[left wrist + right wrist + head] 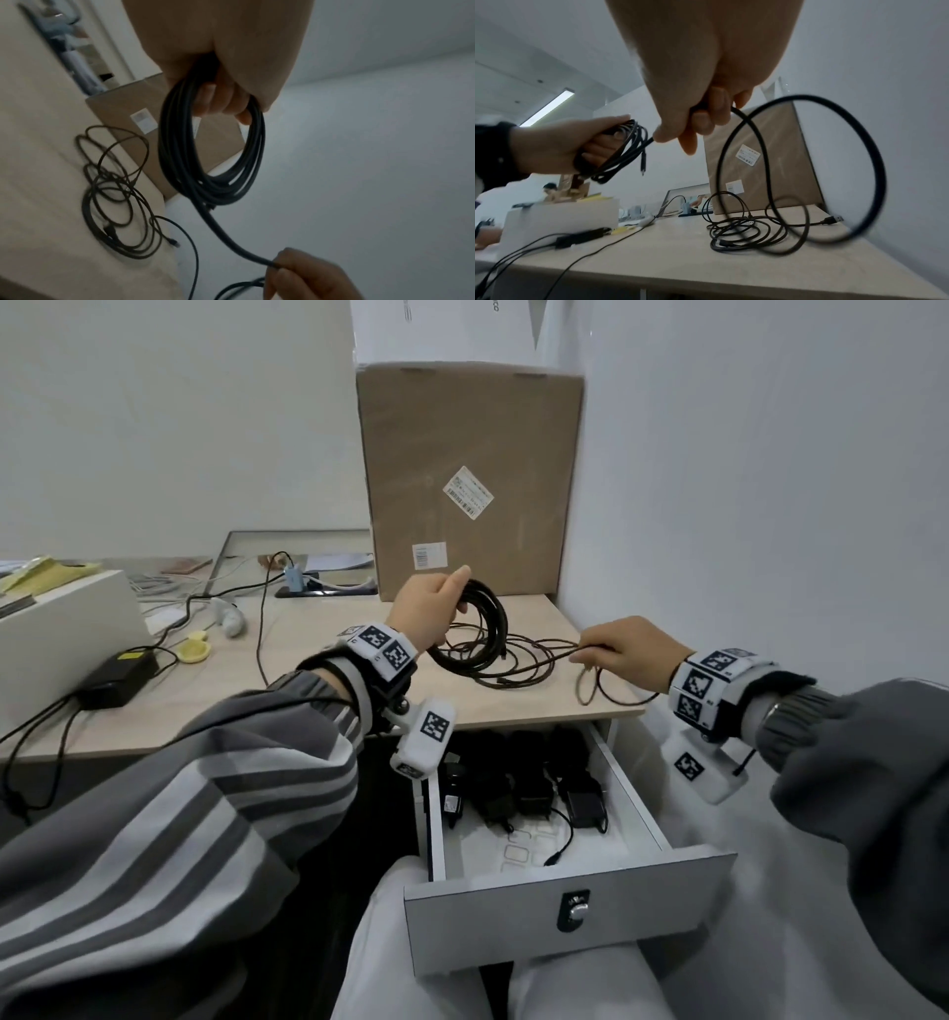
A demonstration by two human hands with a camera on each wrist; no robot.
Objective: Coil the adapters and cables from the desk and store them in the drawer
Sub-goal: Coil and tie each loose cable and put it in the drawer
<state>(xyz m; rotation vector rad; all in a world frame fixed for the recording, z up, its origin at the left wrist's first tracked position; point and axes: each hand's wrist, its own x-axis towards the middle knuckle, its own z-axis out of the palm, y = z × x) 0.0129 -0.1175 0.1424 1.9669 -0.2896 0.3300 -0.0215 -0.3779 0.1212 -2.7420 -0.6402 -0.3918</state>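
Observation:
My left hand (pixel 436 606) grips a coil of thick black cable (pixel 485 629) above the desk, fingers curled through its loops (pixel 213 162). The cable's free run leads right to my right hand (pixel 624 649), which pinches it between thumb and fingers (pixel 700 121). Past that hand the cable swings in a wide loop (pixel 805 97) and ends in a USB plug (pixel 832 220) lying on the desk. A tangle of thinner black cables (pixel 518 662) lies on the desk under both hands. The white drawer (pixel 565 901) stands open below, with several black adapters (pixel 529 788) at its back.
A tall cardboard box (pixel 470 480) stands against the wall just behind the cables. At the left are a black power brick (pixel 120 677) with its leads, a white box (pixel 61 629) and a yellow item (pixel 194 650). A wall bounds the desk's right side.

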